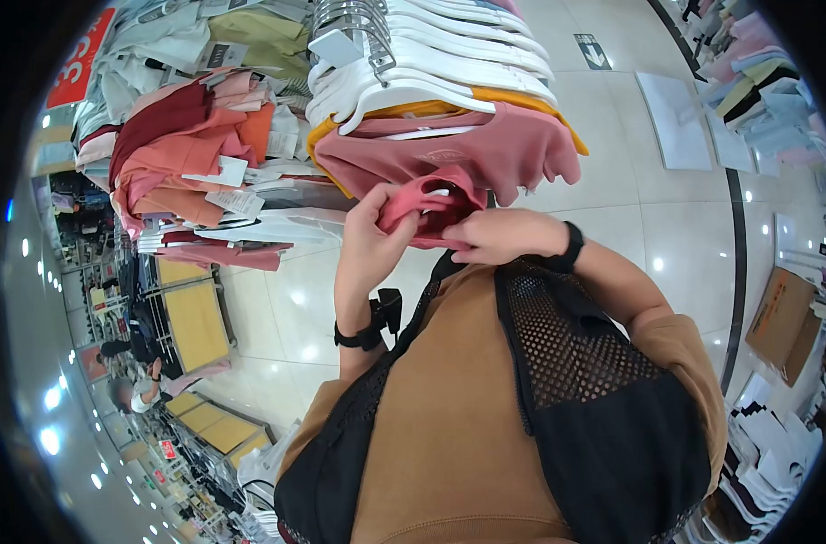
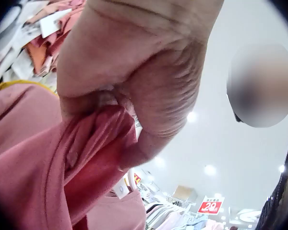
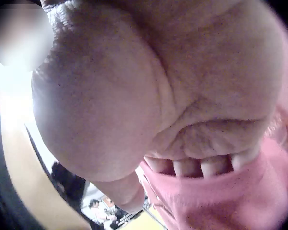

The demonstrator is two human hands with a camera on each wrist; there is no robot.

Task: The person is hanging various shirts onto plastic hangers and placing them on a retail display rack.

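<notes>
Your left hand (image 1: 375, 228) pinches and right hand (image 1: 505, 238) grips the pink garment (image 3: 221, 196), apparently spreading it; the next move calls for even tension

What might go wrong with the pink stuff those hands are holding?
The pink cloth might stretch, because the left hand and right hand both grip it and could pull too hard. It is also right beside the pink top on a white hanger; I can't tell if they are joined, but if so, a tug might pull the top off. Anything that slips could land on the tiled floor.
</notes>
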